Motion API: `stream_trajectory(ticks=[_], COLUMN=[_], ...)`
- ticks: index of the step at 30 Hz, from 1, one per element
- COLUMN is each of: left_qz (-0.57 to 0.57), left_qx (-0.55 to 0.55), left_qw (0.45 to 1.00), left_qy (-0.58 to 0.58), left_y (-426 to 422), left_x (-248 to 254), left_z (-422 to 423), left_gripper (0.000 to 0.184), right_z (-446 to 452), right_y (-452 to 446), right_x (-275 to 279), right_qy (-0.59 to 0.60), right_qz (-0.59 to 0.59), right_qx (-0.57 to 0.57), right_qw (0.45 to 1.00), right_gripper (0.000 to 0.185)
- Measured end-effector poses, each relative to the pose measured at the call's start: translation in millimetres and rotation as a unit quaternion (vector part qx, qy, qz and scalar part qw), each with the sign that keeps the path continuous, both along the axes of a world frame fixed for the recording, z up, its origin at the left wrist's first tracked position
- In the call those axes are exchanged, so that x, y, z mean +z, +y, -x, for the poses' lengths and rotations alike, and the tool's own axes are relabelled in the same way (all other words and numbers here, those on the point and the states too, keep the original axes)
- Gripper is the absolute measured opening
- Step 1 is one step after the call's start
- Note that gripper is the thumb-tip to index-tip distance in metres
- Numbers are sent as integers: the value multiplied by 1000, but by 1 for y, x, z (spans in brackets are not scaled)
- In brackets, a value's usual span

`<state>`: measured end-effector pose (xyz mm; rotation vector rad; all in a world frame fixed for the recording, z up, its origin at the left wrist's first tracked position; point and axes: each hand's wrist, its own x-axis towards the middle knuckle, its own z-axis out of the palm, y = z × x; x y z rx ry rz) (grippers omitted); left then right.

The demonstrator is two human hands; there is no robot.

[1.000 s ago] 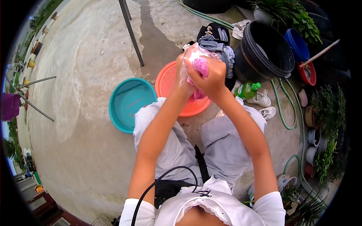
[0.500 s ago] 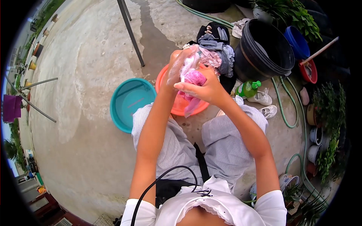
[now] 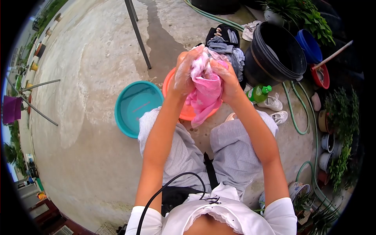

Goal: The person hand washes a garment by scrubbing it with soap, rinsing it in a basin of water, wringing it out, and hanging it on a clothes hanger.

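Note:
Soapy pink cloth [image 3: 207,92] hangs between my two hands, its lower end draping over the orange basin [image 3: 169,80]. My left hand [image 3: 185,72] is closed on its left side, with white suds over the fingers and wrist. On the other side my right hand [image 3: 229,80] grips the cloth, foam on its thumb. The basin lies below, mostly hidden by the cloth and my hands. Left of it stands a teal basin [image 3: 124,94] holding water. Whether the cloth is a garment or a towel I cannot tell.
Grey clothes [image 3: 237,58] are heaped behind my hands. To the right stand a large black bucket [image 3: 258,58], a green soap bottle [image 3: 257,94] and white shoes [image 3: 272,102]. A green hose [image 3: 291,105] runs along the ground; metal legs [image 3: 139,37] stand ahead.
The pink cloth, bunched in my hands before, now hangs spread out and lower. My right hand has moved rightward, away from the left, and turned its thumb upward.

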<state>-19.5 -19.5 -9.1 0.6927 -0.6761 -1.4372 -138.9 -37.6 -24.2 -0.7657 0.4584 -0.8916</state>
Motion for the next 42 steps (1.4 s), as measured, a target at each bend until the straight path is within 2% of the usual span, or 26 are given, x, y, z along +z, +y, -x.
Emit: stream_trajectory(ticks=[4,5,8,10,11,12,13,14,17,19,20,22,23,24,27,28,30,31,32,33,34,35,36,38,40,42], left_qz=[11,24,-9,99,94,90,3,-33,-5,16,91,83,108,89,46,42,35,-22,-19,-16,-13,30,119,114,108,104], left_qx=[27,30,79,183,186,188,155,140,145,143,149,188,157,168,176,166,145,82,75,69,62,104,213,238,222,188], left_qw=[998,999,995,957,962,966,977,988,988,988,977,966,963,966,975,979,986,982,982,981,980,993,960,946,947,958], left_qy=[58,30,-66,-203,-178,-153,-146,-49,-50,-48,-121,-155,-189,-176,-129,-108,-68,168,174,181,187,40,-138,-190,-206,-188], left_y=[-4,-3,-2,-6,-7,-7,-9,-20,-19,-19,-16,-15,-10,-11,-12,-12,-14,-24,-25,-24,-23,-14,-8,-6,-4,0], left_x=[-4,-5,-4,-21,-26,-28,-27,-34,-30,-27,-38,-32,-37,-37,-37,-35,-32,-37,-39,-38,-36,-35,-27,-30,-35,-34], left_z=[-4,-3,13,24,28,30,25,19,19,23,25,31,29,30,29,23,11,6,6,6,7,13,22,33,31,21], left_gripper=[28,27,27,30,30,30,33,35,35,35,32,29,28,29,28,28,30,31,30,28,27,25,28,28,30,34], right_z=[-5,-7,-6,-11,-13,-15,-18,-22,-29,-23,-20,-18,-17,-15,-23,-26,-29,-34,-39,-36,-34,-31,-30,-24,-25,-27], right_y=[-13,-12,-19,-14,-9,-1,5,9,9,-5,-11,-22,-30,-34,-15,-11,5,7,9,6,1,-4,-9,-24,-29,-19], right_x=[7,13,5,6,7,3,-3,-6,-3,-4,-4,7,6,5,10,2,-3,-3,-3,-5,-7,-9,-7,5,-1,-1], right_qy=[70,121,188,227,247,279,279,270,258,287,310,329,328,315,334,318,326,281,233,240,265,288,310,319,312,327], right_qz=[57,77,160,234,269,368,508,635,706,638,593,427,318,261,313,377,554,625,690,698,642,583,521,295,287,335], right_qx=[-175,-240,-297,-313,-321,-333,-337,-332,-328,-368,-381,-402,-383,-352,-369,-369,-325,-339,-351,-341,-353,-363,-371,-340,-345,-352], right_qw=[980,960,923,892,873,822,742,643,572,612,638,740,803,842,809,788,694,645,589,582,627,667,704,834,838,810], right_gripper=[20,26,30,31,32,30,30,31,30,30,30,33,37,38,36,32,28,27,26,27,28,28,29,32,33,33])
